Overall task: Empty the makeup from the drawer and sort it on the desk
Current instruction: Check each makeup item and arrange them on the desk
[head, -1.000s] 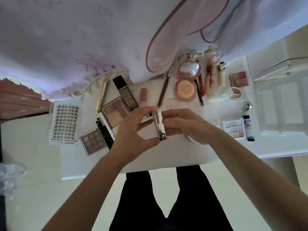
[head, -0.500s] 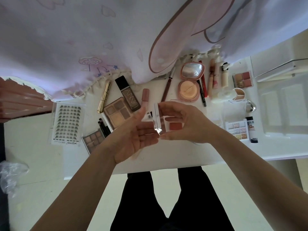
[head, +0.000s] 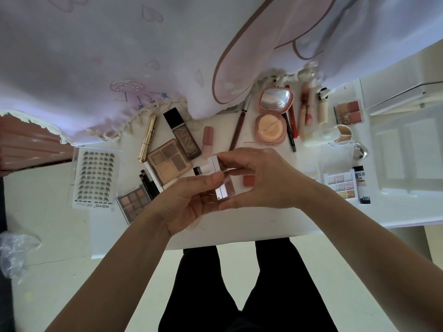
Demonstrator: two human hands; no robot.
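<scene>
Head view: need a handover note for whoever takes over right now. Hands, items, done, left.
Left hand and right hand both grip a small hinged palette, held open over the desk.
On the desk: lash sheet, gold tube and eyeshadow palette to the left; powder compact, pencils and lip tubes at the back; glitter palette to the right.
Done: many items laid out in loose groups.
Left: set the held palette down, probably beside the other palettes. The drawer is not in view, so I cannot tell whether more remains.
</scene>
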